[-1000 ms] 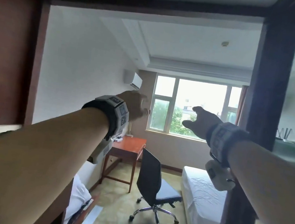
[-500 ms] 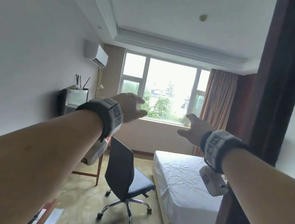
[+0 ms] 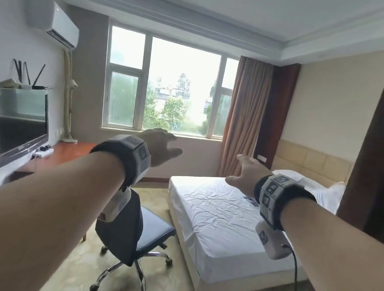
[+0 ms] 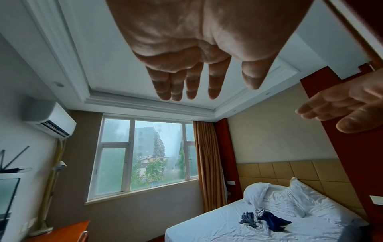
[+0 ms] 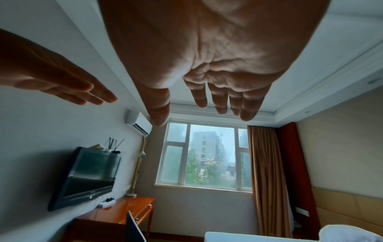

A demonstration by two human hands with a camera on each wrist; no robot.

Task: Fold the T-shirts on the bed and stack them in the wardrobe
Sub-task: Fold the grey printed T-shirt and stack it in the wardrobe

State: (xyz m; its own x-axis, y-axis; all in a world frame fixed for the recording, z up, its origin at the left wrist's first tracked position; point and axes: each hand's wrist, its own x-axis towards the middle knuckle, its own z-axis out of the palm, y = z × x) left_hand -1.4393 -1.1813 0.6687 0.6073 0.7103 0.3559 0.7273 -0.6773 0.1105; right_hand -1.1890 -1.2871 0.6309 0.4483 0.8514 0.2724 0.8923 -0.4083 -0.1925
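Both arms out in front of me at chest height, palms down. My left hand has fingers straight, nothing in it; my right hand likewise flat and bare, fingers loosely spread. They're apart, not touching.

No containers in view that I can make out.

The T-shirts are a crumpled heap, dark blue, grey and white, lying mid-mattress on the bed near the pillows. Can't count the shirts, too tangled. In the head view my right wrist hides most of the heap.

Counted: 1 bed w/ white wrinkled sheet, 2 pillows, 1 office chair btwn desk and bed, 1 wooden desk, 1 TV on the left wall, 1 AC unit above it.

Room: window straight ahead, brown curtain at its right, padded headboard, patterned yellowish floor.
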